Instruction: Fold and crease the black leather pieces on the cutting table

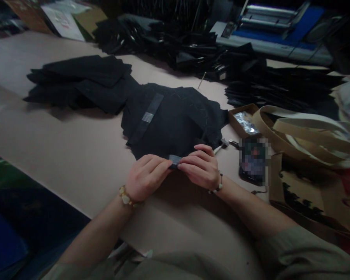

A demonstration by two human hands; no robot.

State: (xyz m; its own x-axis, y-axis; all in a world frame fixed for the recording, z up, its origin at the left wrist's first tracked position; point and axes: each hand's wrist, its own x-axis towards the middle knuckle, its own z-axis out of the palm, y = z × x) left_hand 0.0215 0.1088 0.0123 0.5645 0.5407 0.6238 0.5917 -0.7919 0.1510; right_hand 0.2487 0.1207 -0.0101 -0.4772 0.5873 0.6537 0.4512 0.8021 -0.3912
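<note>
My left hand (147, 177) and my right hand (202, 169) meet at the near edge of a pile of black fabric pieces (175, 124). Between their fingertips they pinch a small dark strip with a grey shiny face (175, 160), one hand at each end. Its exact kind is too small to make out. On the pile lies a black fabric strip (156, 104) with a grey shiny patch across its middle. Faint stitch-like marks run over the top piece. Just beyond my right hand is a white-handled tool (221, 146), partly hidden.
More black fabric pieces (84, 81) lie at left. Dark bundles (169, 42) line the table's (61, 147) back. To the right are a small box (235, 122), beige webbing (303, 128), a phone-like object (252, 163) and an open carton (326, 194). A blue machine (306, 25) stands behind.
</note>
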